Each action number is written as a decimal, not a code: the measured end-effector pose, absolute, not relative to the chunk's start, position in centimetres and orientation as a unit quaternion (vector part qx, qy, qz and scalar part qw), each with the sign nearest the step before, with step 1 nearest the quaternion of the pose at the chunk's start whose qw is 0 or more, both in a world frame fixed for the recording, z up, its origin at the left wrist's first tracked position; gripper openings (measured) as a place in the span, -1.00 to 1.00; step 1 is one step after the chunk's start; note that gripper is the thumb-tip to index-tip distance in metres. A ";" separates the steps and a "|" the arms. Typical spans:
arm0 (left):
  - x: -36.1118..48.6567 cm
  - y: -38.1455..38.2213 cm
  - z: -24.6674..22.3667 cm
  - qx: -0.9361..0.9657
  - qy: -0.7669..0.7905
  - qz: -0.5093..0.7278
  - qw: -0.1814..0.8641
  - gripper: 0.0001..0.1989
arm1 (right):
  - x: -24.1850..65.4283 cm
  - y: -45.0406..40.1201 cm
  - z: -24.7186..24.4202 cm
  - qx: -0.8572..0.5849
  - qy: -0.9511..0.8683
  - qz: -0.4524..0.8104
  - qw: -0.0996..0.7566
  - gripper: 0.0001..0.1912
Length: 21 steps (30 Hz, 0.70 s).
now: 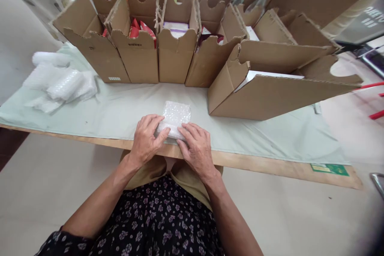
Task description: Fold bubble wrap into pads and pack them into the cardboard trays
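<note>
Clear bubble wrap [177,113] lies on the counter [270,165], on its pale green cloth [279,138] near the front edge, between both hands. Behind stand brown cardboard boxes [175,64]: the second from the left bears a short line of dark print, too small to read, and the leftmost a white patterned mark. At far right, a grey panel [357,26] carries white letters, partly cut off. Both forearms reach forward, palms down. The left hand [147,138] has its fingertips and thumb on the wrap's left side; the right hand [196,146] touches its right side, fingers bent, thumb nearer the body. I cannot tell whether either grip is pinching the wrap.
</note>
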<state>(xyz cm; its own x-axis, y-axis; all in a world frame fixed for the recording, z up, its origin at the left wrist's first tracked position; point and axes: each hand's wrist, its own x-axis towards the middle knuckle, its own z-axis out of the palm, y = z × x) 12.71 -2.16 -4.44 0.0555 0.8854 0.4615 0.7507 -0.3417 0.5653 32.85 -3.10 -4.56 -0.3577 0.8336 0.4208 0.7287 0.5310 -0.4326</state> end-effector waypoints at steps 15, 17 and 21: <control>12.4 -2.7 -4.7 0.680 0.596 0.407 0.128 -0.61 | 32.5 -2.8 -4.8 -0.491 -0.813 0.074 0.303 -0.66; 12.6 -4.0 -4.6 0.629 0.611 0.446 0.181 -0.54 | 32.4 -2.4 -5.0 -0.505 -0.798 0.086 0.317 -0.72; 13.1 -6.9 -4.4 0.515 0.599 0.493 0.364 -0.41 | 32.5 -2.7 -4.8 -0.521 -0.738 0.167 0.396 -0.75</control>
